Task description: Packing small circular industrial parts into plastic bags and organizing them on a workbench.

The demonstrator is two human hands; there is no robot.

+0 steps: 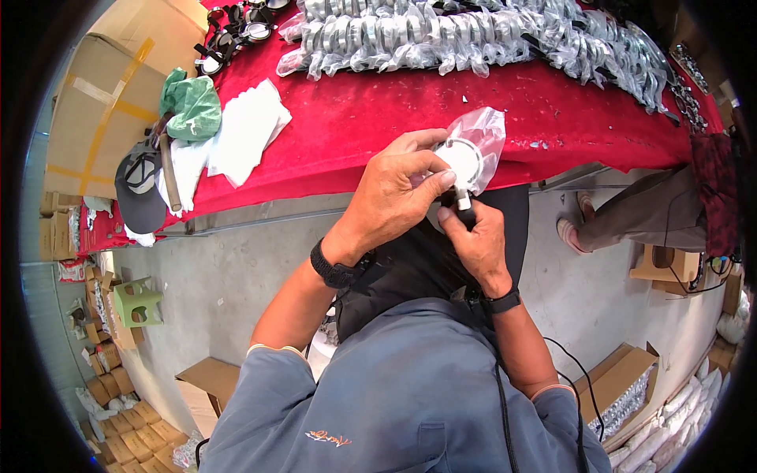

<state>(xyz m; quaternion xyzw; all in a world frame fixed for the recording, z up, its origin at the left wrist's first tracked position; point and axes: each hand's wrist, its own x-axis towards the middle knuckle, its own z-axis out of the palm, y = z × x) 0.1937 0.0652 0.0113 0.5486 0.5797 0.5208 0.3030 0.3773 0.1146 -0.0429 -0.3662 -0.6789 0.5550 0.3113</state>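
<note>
Over the near edge of the table, both my hands hold a round white-faced dial gauge [460,164] with a metal rim. A short silver neck sticks out of its lower side, with a black part below. My left hand [398,188] is closed on the gauge's left side, the thumb lying near its face. Around the gauge's far side spreads a clear plastic bag [490,135]. My right hand [479,240] pinches the black part under the neck. Fingers hide the back of the gauge and much of the black part.
Rows of plastic-wrapped round pieces [410,39] lie on the red-covered table [355,118]. Unwrapped black-and-silver dials [256,31], white bags [248,130], green cloth [192,106] and a dark cap [142,185] are at left. Another person's legs [646,213] show at right, near cardboard boxes [619,378].
</note>
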